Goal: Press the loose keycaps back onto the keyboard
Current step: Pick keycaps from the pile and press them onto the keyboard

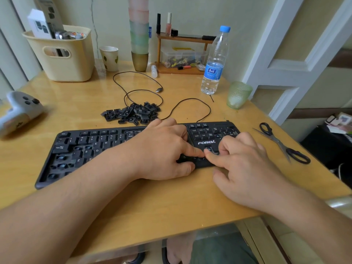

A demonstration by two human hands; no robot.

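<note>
At the lower edge of the frame, two bare forearms reach up over the near rim of the pale wooden worktop [133,216]. Left hand [163,151]: lies across the middle of the black plastic keyboard [80,149], index finger stretched straight to the right and pressing down near the arrow-key area below the white logo, thumb resting on the keyboard's front edge. Right hand [245,161]: set at the keyboard's lower right corner, index finger straight and pointing left, its tip meeting the left index tip; the other fingers are curled over the number pad. Whether a keycap lies under the two fingertips cannot be told. Keyboard: centre of the frame, slightly askew; its left part shows several bare sockets among seated keys. Right of centre, black-handled steel scissors [282,143] lie apart from the keyboard. Just beyond the keyboard, a heap of loose black keycaps [131,113] sits beside the looping thin black cable [141,88]. Left edge: white game controller [19,111]. Farther back, right of centre: green textured glass tumbler [239,94] and clear plastic water bottle with a blue cap [216,61]. Upper left: cream plastic basket [62,56] holding boxes, with a paper cup [109,58] beside it. Upper centre: tall stack of tinted plastic cups [139,35] and small wooden shelf [182,54].
</note>
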